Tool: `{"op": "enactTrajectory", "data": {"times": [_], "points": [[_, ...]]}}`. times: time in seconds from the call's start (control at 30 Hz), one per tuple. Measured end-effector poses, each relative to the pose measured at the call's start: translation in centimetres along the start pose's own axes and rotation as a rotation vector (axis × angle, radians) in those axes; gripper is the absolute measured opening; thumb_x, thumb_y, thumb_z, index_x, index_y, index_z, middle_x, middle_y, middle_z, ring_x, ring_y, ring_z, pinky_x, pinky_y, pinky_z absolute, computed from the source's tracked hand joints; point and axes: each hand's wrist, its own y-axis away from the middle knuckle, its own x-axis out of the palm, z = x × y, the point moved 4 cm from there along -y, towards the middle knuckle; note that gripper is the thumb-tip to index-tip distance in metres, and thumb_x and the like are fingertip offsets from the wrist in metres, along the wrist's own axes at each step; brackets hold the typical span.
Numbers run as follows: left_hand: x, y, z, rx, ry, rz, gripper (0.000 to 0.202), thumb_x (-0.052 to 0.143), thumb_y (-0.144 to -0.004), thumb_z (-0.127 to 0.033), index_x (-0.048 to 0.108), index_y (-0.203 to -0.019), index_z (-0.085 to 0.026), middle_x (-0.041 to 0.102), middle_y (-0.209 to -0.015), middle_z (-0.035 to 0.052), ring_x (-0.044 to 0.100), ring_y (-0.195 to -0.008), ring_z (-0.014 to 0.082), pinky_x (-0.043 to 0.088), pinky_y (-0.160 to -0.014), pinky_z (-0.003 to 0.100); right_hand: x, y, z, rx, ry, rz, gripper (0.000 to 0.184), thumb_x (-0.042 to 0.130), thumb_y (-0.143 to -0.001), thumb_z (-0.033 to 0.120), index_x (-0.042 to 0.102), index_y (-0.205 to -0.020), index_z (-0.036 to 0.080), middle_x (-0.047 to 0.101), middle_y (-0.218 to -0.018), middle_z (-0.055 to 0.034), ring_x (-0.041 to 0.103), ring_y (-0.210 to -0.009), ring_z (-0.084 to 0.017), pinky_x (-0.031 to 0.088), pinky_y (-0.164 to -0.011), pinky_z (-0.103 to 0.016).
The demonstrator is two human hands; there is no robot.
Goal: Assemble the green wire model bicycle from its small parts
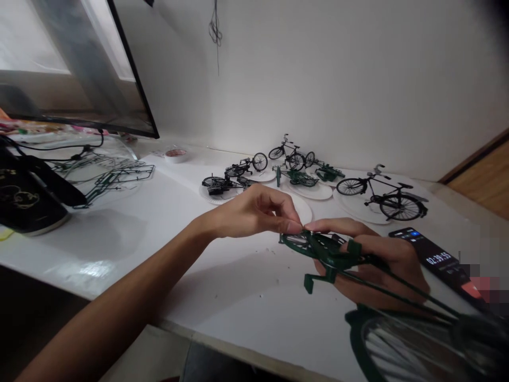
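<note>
My right hand (377,262) grips a dark green model bicycle frame (334,254) held just above the white table (254,307); its wheel (401,345) looms blurred at the lower right. My left hand (258,215) reaches across from the left, fingertips pinched together at the frame's front tip, next to my right index finger. What the pinch holds is too small to make out.
Several finished and half-built model bicycles (384,193) stand on white paper plates (314,192) at the back. A phone showing a timer (437,257) lies at right. A monitor (79,69), black cases (27,196), green wire parts (115,178) and a tape roll (175,154) occupy the left.
</note>
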Motion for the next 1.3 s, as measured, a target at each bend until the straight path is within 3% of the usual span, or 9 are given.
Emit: {"op": "enactTrajectory", "data": {"times": [0.1, 0.27, 0.37, 0.5, 0.7, 1.03, 1.23, 1.3], "points": [[-0.1, 0.2, -0.3, 0.016, -0.08, 0.014, 0.007, 0.069, -0.086, -0.017, 0.07, -0.084, -0.01, 0.068, -0.078, 0.007, 0.06, -0.073, 0.0114, 0.05, -0.066, 0.024, 0.0, 0.0, 0.1, 0.031, 0.029, 0.029, 0.01, 0.07, -0.081, 0.018, 0.066, -0.08, 0.027, 0.074, -0.11, -0.0069, 0.074, -0.087, -0.024, 0.063, -0.062, -0.034], [-0.2, 0.3, -0.6, 0.095, -0.209, -0.087, 0.01, 0.07, -0.087, -0.022, 0.072, -0.09, -0.012, 0.07, -0.085, 0.0079, 0.064, -0.079, 0.0136, 0.052, -0.072, 0.025, -0.2, 0.2, -0.2, 0.142, 0.157, -0.098, 0.027, 0.075, -0.073, 0.013, 0.069, -0.094, 0.028, 0.076, -0.099, -0.0034, 0.071, -0.065, -0.019, 0.06, -0.054, -0.029], [-0.2, 0.1, -0.4, 0.175, -0.22, -0.111, 0.01, 0.068, -0.088, -0.021, 0.074, -0.093, -0.014, 0.071, -0.09, 0.0086, 0.066, -0.083, 0.0149, 0.054, -0.075, 0.026, 0.0, 0.2, -0.7, 0.11, 0.194, -0.166, 0.041, 0.079, -0.067, 0.01, 0.069, -0.102, 0.029, 0.075, -0.092, -0.0016, 0.071, -0.069, -0.021, 0.062, -0.066, -0.035], [-0.5, 0.0, 0.0, 0.227, -0.29, -0.136, 0.014, 0.068, -0.088, -0.021, 0.077, -0.097, -0.015, 0.071, -0.093, 0.0097, 0.067, -0.086, 0.0164, 0.054, -0.077, 0.028, 0.3, 0.6, -1.9, 0.1, 0.064, -0.339, 0.045, 0.081, -0.064, 0.012, 0.063, -0.101, 0.029, 0.073, -0.1, -0.0034, 0.071, -0.091, -0.028, 0.058, -0.09, -0.048], [-0.7, -0.1, 0.8, 0.113, -0.178, -0.092, 0.014, 0.067, -0.088, -0.02, 0.077, -0.096, -0.013, 0.073, -0.093, 0.0097, 0.065, -0.08, 0.0139, 0.052, -0.07, 0.025, 0.7, 1.4, -3.4, 0.303, -0.163, -0.506, 0.044, 0.083, -0.059, 0.009, 0.06, -0.091, 0.027, 0.065, -0.086, 0.0016, 0.069, -0.082, -0.018, 0.062, -0.077, -0.029], [-0.7, -0.3, 1.7, 0.028, -0.198, -0.119, 0.013, 0.065, -0.089, -0.019, 0.073, -0.083, -0.01, 0.066, -0.073, 0.0049, 0.056, -0.065, 0.0094, 0.042, -0.057, 0.021, 1.1, 1.5, -5.1, 0.728, -0.411, -0.303, 0.048, 0.088, -0.064, 0.024, 0.056, -0.099, 0.026, 0.068, -0.091, 0.001, 0.067, -0.078, -0.015, 0.058, -0.072, -0.025], [-0.6, -0.8, 2.6, 0.03, -0.197, -0.192, 0.013, 0.062, -0.091, -0.021, 0.068, -0.096, -0.011, 0.067, -0.086, 0.006, 0.06, -0.074, 0.0113, 0.049, -0.066, 0.023, 1.2, 1.7, -6.3, 0.788, -0.59, -0.292, 0.038, 0.086, -0.069, 0.025, 0.061, -0.097, 0.027, 0.067, -0.091, 0.003, 0.062, -0.08, -0.012, 0.052, -0.074, -0.024], [-0.8, -0.7, 2.3, 0.077, -0.32, -0.293, 0.018, 0.058, -0.095, -0.027, 0.067, -0.099, -0.012, 0.067, -0.088, 0.0066, 0.061, -0.077, 0.0126, 0.05, -0.067, 0.024, 1.2, 1.7, -6.5, 0.815, -0.65, -0.3, 0.034, 0.085, -0.07, 0.026, 0.062, -0.094, 0.026, 0.066, -0.092, 0.002, 0.062, -0.084, -0.013, 0.052, -0.078, -0.027]]}}
